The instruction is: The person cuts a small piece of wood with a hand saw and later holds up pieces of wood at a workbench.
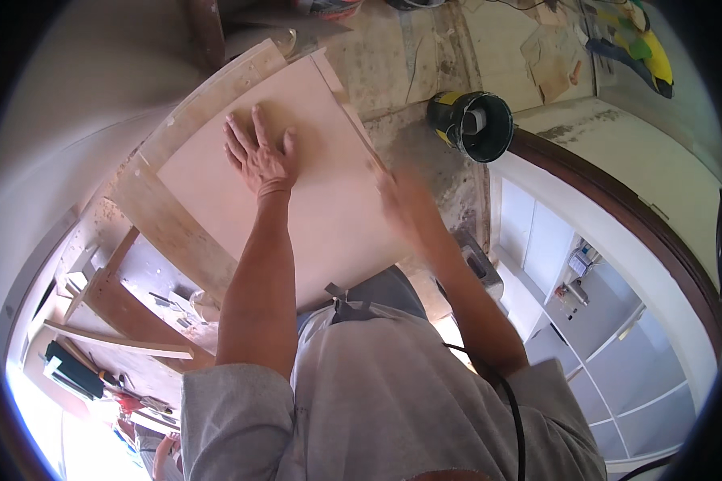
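My left hand [262,156] lies on a pale wooden board [321,224] with its fingers spread. The board rests on wooden pieces, with a plank [184,224] showing along its left side. My right hand [397,200] is at the board's right edge, beside a narrow strip [329,72] along that edge. Motion blurs its fingers, so I cannot make out whether they hold anything.
A dark bucket [471,124] stands beyond the board to the right. Loose planks [120,345] and tools [72,369] lie at lower left, where part of another person [156,453] shows. A white shelving unit [618,353] is at right; a yellow-black object [650,56] lies at upper right.
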Demonstrator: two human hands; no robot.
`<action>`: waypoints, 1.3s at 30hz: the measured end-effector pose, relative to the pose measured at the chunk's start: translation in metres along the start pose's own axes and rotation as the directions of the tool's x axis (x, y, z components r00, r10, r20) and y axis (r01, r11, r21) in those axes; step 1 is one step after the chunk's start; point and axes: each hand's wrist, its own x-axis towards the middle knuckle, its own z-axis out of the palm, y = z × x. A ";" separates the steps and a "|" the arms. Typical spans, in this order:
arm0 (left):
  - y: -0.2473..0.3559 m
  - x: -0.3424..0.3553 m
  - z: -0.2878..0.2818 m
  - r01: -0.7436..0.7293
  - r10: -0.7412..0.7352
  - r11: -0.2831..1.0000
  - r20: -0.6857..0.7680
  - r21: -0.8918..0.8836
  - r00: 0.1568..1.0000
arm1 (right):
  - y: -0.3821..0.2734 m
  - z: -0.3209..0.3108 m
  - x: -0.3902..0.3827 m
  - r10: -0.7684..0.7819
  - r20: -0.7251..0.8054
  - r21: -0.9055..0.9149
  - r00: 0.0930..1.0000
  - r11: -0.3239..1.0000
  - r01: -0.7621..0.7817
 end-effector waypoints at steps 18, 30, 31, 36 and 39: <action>0.005 0.001 0.001 -0.029 0.028 1.000 -0.037 -0.012 0.999 | 0.028 0.003 -0.020 -0.126 -0.121 0.034 0.985 0.991 0.131; 0.000 0.001 -0.005 -0.014 0.014 1.000 -0.011 -0.004 1.000 | -0.065 0.024 0.129 -0.130 0.081 -0.069 0.988 0.988 0.136; 0.000 -0.004 -0.001 -0.025 0.025 1.000 -0.004 0.006 1.000 | -0.054 0.029 0.126 -0.127 0.080 -0.066 0.989 0.989 0.132; 0.024 -0.001 0.000 -0.043 0.044 0.999 -0.008 0.016 0.999 | -0.033 0.009 0.134 -0.224 0.023 0.012 0.974 0.975 0.224; 0.027 0.004 0.002 -0.060 0.060 0.998 -0.094 0.000 0.994 | -0.035 -0.014 0.114 -0.244 0.030 0.010 0.969 0.970 0.244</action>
